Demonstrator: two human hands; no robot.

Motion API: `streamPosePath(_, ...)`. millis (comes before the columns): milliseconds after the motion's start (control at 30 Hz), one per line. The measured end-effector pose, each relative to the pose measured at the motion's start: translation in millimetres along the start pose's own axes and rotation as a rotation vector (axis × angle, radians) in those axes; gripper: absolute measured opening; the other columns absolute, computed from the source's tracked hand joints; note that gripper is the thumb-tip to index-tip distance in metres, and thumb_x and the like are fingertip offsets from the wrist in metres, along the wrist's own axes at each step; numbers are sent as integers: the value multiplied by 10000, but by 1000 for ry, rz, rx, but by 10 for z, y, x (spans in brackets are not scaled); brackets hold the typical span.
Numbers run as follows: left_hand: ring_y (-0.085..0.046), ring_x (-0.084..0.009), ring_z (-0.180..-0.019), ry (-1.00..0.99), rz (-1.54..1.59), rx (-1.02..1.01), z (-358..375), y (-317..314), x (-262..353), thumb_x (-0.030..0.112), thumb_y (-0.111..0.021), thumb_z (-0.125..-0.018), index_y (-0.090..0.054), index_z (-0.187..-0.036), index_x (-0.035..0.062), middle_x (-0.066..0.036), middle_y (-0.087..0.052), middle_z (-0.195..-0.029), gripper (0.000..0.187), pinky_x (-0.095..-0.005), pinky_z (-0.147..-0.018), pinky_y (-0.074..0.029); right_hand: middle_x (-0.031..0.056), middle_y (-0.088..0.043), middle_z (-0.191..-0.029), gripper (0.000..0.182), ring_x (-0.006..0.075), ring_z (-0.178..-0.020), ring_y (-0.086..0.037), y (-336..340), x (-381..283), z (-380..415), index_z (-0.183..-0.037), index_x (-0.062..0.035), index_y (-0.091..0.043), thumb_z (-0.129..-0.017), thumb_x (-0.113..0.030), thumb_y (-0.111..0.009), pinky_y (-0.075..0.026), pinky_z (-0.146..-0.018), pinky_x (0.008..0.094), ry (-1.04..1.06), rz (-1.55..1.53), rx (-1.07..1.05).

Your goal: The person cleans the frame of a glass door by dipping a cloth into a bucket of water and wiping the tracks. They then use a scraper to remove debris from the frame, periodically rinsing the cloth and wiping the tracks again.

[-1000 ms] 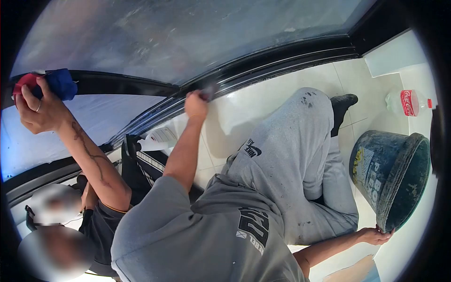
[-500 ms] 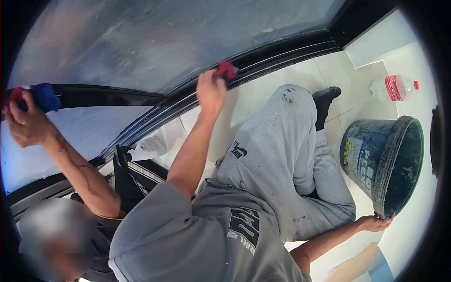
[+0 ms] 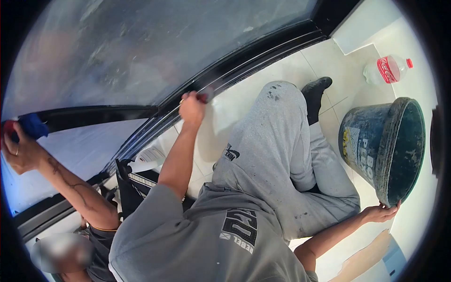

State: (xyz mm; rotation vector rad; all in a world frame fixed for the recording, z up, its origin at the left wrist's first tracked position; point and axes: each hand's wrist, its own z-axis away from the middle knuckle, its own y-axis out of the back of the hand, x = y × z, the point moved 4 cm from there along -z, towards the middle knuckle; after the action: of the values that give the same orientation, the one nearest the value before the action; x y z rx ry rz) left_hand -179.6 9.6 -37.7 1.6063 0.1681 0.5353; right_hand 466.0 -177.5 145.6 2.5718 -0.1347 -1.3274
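My left hand point(image 3: 192, 109) is closed on a small red and grey cloth point(image 3: 204, 97), blurred by motion, against the black window frame point(image 3: 244, 61) at its lower track. My right hand point(image 3: 381, 213) grips the rim of a dark, stained bucket point(image 3: 364, 141) with white lettering, which leans on its side with its mouth facing right. My thumb and fingers show at the bucket's lower edge. Above the frame, the large glass pane point(image 3: 155, 51) carries whitish smears.
On the left, a co-worker's hand point(image 3: 21, 152) presses a blue and red cloth point(image 3: 33, 126) to the frame. A Coca-Cola bottle point(image 3: 389, 69) lies on the tiles beyond the bucket. A white plastic bottle point(image 3: 145, 159) stands between us. My legs point(image 3: 277, 155) are folded on the floor.
My left hand has slid left and down along the frame with the cloth. The co-worker's hand has shifted slightly lower. My right hand stays on the bucket's rim.
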Motion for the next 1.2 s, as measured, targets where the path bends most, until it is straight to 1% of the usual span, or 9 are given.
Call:
streamPosePath(100,-632,-386,-910,67,-9,77,101,155,-453,196,-641,-781,-665,-966,79,-177,-623,-974,220,-475,-805,-517,145,-580,-1247,438,265,-1108,-576,-6,28,-6,-1195,-6,-614,-996,-318,-379,-532,-845,378,-9,-38,17)
streamPosePath(233,-625,-393,-896,44,97,148,93,256,-409,187,-637,-779,-659,-984,59,-182,-621,-970,242,-469,-812,-511,138,-583,-1243,428,260,-1098,-580,12,100,-18,-1196,-12,-618,-996,-310,-386,-524,-846,366,-17,-64,10)
streamPosePath(500,-646,-399,-870,-271,188,38,-229,10,786,235,-704,-795,-673,-1029,110,-152,-645,-954,267,-473,-775,-525,119,-597,-1220,422,223,-1020,-589,-13,-13,16,-1192,-21,-628,-1003,-305,-380,-499,-766,318,-22,-44,33)
streamPosePath(567,-662,-366,-863,-321,76,19,-342,-97,1044,239,-692,-821,-694,-1008,108,-152,-666,-910,228,-463,-764,-530,125,-590,-1233,425,230,-1037,-590,-4,17,16,-1203,-18,-620,-1010,-308,-376,-503,-775,320,-2,-29,22)
streamPosePath(767,-674,-379,-939,-164,-169,-244,-503,-112,884,315,-623,-795,-712,-1051,147,-179,-712,-961,319,-481,-842,-529,152,-559,-1270,434,268,-1137,-567,-11,1,18,-1222,3,-594,-1016,-310,-375,-516,-889,364,-30,-96,8)
streamPosePath(833,-674,-374,-936,-158,-225,-150,-451,-134,541,345,-624,-791,-724,-1010,135,-185,-710,-957,318,-474,-832,-530,159,-552,-1275,437,276,-1162,-555,-33,-26,15,-1222,10,-589,-1016,-310,-375,-510,-927,377,-19,-90,3)
streamPosePath(933,-671,-383,-921,-77,-188,-227,-343,65,484,390,-637,-792,-724,-992,116,-191,-703,-954,350,-473,-817,-530,163,-555,-1253,436,278,-1147,-560,-44,-10,-8,-1202,24,-597,-1018,-305,-379,-504,-933,381,-23,-93,39)
streamPosePath(1067,-663,-374,-882,-228,-117,-56,-359,-63,471,405,-685,-789,-716,-977,92,-164,-678,-938,366,-472,-781,-532,169,-556,-1235,439,280,-1117,-573,-39,95,-33,-1179,41,-603,-1016,-296,-374,-509,-925,384,19,-124,24)
streamPosePath(1200,-670,-364,-870,-281,-114,-39,-379,-292,594,370,-695,-805,-718,-972,104,-134,-690,-938,315,-462,-767,-538,174,-552,-1233,432,287,-1116,-577,-32,15,-17,-1177,45,-601,-1012,-283,-374,-513,-932,391,48,-88,8)
